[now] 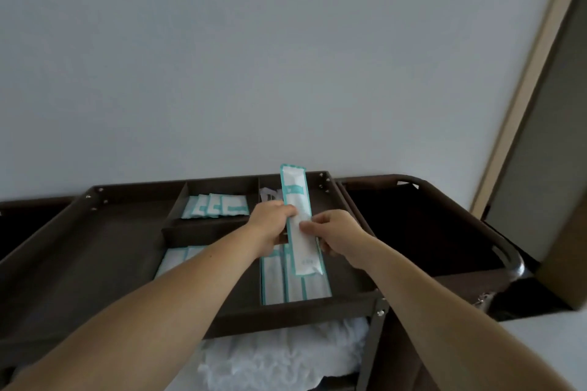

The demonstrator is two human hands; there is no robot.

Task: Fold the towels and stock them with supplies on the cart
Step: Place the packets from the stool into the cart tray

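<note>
pinching a long white-and-teal plastic packet (300, 225) w/ left hand (273, 225) & right hand (338, 232), lengthwise above matching packets (295, 290) in front-right compartment of dark brown cart tray (95, 247), prob. to lay it aligned.

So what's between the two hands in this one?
A long white packet with teal edges: the left hand pinches one side, the right hand the other, above similar packets in the cart tray. Head view shows it.
</note>
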